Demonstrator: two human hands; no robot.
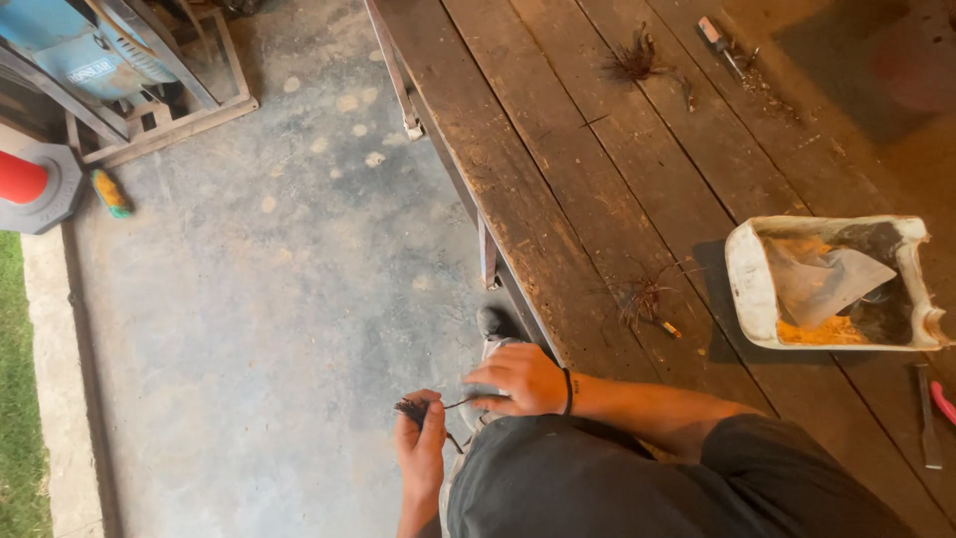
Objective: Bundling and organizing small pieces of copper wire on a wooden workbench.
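The left hand is closed around a small dark bundle of frayed wire strands, held low over the concrete floor beside the person's knee. The right hand reaches across with fingertips pinched together on a thin strand that runs from the bundle, so both hands are clamped on the same piece, just apart from each other.

Judging by what lies about, the work looks partly done. Two similar tufts of wire already lie on the wooden bench: one near its front edge, close to the white tub, and another well up the planks. The bundle in hand is the one being worked now, and I cannot tell how much more loose wire remains, since no stock of it shows.

On the bench sits a grimy white plastic tub with orange residue and a pale sheet inside. A flat chisel-like tool and a pink handle lie at the right edge, touching nothing else. A small tool lies near the far tuft.

A blue machine on a metal frame stands across the floor, with a red-and-grey cone base and a green brush near it. Nothing crowds the hands; the person's dark trousers fill the lower foreground.
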